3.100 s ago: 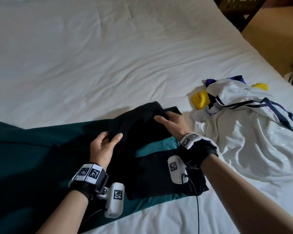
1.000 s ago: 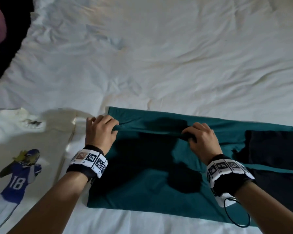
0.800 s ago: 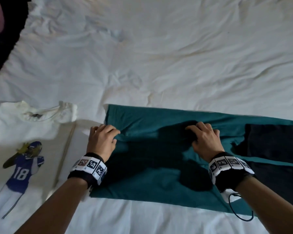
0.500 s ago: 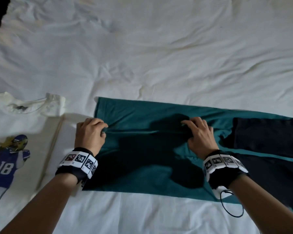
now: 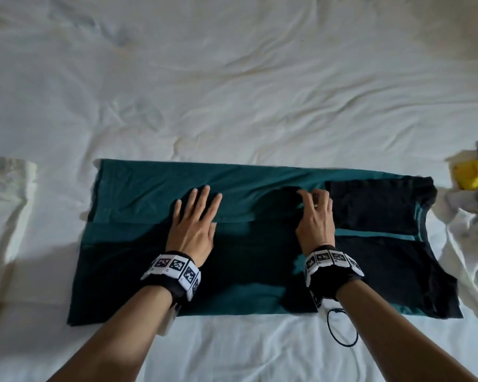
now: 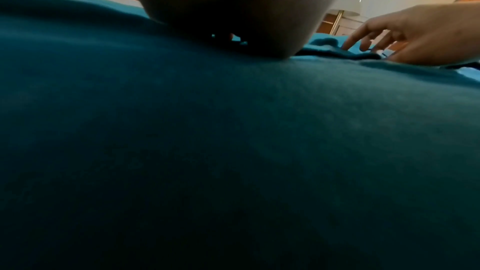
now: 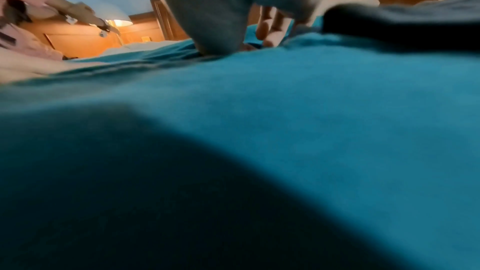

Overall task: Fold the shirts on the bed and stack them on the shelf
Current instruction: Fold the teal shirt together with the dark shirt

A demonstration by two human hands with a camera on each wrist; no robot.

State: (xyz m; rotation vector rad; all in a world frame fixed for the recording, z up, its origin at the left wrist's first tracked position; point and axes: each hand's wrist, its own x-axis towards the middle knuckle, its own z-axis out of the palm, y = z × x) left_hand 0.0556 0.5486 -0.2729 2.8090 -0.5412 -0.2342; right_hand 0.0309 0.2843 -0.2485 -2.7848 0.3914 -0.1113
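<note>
A teal shirt [image 5: 138, 188] with black sleeves and shoulder part [image 5: 370, 205] lies folded into a long band across the white bed [image 5: 232, 92]. My left hand [image 5: 193, 219] lies flat on its middle, fingers straight and spread over a fold edge. My right hand [image 5: 315, 216] rests on the cloth just left of the black sleeve, fingers slightly bent, tips touching the fabric. The left wrist view shows the teal shirt [image 6: 233, 151] close up and the right hand [image 6: 415, 34] touching it. The right wrist view shows the teal shirt [image 7: 311, 130] and black sleeve [image 7: 402, 28].
A white shirt [image 5: 6, 205] lies flat at the left edge. A crumpled pile of white clothes [image 5: 475, 230] with a yellow piece [image 5: 472, 176] sits at the right. A thin cable loop [image 5: 342, 329] hangs from my right wrist.
Both hands have let go of the teal fold they were gripping and now lie on the shirt with straightened fingers. The view has shifted right, bringing the clothes pile into sight.
</note>
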